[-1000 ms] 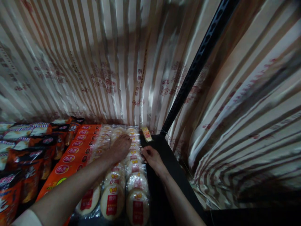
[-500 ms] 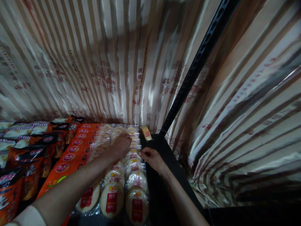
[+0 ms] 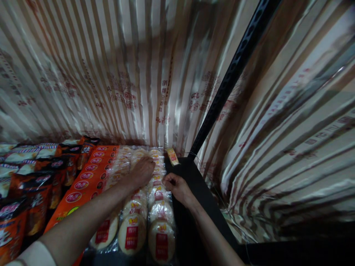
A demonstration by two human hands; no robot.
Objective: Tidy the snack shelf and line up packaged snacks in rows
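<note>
Clear bags of round rice crackers with red labels lie in rows on a dark shelf. My left hand rests palm down on the far end of the rows, fingers together and bent over a bag. My right hand is at the right edge of the rightmost row, fingers curled and pinching the edge of a cracker bag. A small yellow packet lies alone at the back of the shelf, just beyond my right hand.
Orange packs with red ovals lie left of the crackers, and dark orange snack bags fill the far left. A striped shiny curtain hangs behind and to the right. A black perforated post rises from the shelf's back corner.
My right hand has slid a little left onto the edge of the rightmost cracker row and its fingers have curled in. My left hand has barely moved.
</note>
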